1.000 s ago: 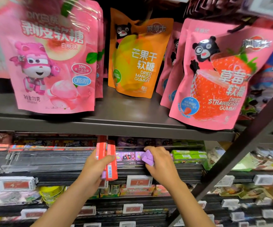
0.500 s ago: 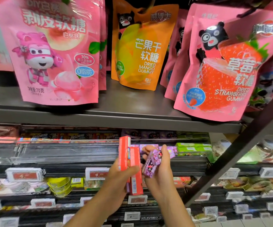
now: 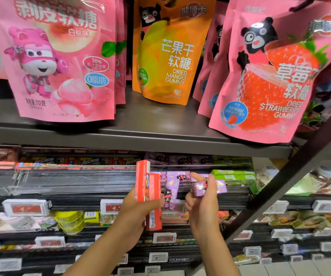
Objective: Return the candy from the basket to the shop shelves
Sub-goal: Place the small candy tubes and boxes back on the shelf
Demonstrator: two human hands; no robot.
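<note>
Risk: overloaded grip | left hand (image 3: 138, 208) clamped on red candy boxes (image 3: 147, 188) plus purple pack (image 3: 170, 193), may slip | right hand (image 3: 202, 200) pinching purple candy box (image 3: 201, 189) below purple shelf row (image 3: 180, 175), not yet seated; misfiling possible beside green packs (image 3: 232, 173).

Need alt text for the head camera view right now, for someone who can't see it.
In front of candy shelves, the left hand grips two red candy boxes and a purple pack, while the right hand holds a small purple candy box near the purple row. Gummy pouches stand on the shelf above.
</note>
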